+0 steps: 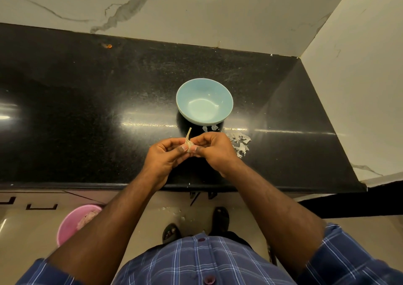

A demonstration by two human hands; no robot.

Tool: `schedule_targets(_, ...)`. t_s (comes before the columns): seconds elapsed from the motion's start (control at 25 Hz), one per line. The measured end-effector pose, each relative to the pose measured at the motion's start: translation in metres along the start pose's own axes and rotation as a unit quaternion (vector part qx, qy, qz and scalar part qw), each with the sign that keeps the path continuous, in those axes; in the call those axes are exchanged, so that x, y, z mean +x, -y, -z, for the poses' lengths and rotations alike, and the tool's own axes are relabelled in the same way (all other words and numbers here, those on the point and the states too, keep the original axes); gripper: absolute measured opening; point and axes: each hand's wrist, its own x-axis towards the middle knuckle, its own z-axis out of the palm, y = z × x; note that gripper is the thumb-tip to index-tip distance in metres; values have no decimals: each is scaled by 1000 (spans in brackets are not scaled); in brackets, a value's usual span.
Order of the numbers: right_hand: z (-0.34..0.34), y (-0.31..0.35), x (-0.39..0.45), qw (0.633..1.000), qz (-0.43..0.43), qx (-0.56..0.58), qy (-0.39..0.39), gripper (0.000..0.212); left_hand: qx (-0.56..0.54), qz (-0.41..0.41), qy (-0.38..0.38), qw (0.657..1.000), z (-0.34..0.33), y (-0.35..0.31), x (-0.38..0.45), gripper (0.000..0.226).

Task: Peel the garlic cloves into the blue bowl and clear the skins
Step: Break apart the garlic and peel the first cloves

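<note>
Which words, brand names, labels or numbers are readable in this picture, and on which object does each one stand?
None: no readable text appears anywhere.
The blue bowl, the black countertop, the pink tub and the checked shirt show no lettering.

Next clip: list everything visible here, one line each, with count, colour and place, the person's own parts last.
blue bowl: one, pale blue, empty, on the countertop beyond the hands
garlic: one piece, off-white with a dry stalk, pinched between both hands
skins: scattered flakes, white, on the countertop right of the hands; a few on the floor
countertop: one, glossy black
pink tub: one, on the floor at left
left hand: grips the garlic
right hand: grips the garlic
</note>
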Motion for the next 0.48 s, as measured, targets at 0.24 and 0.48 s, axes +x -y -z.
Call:
schedule_targets(0.24,4,8,-2,1000,-22,5,20,8,37,-19,22,999,-2,1,-2,26)
schedule_targets(0.48,5,13,-2,999,-39,-15,5,5,71,-26,28,997,0,5,-2,30)
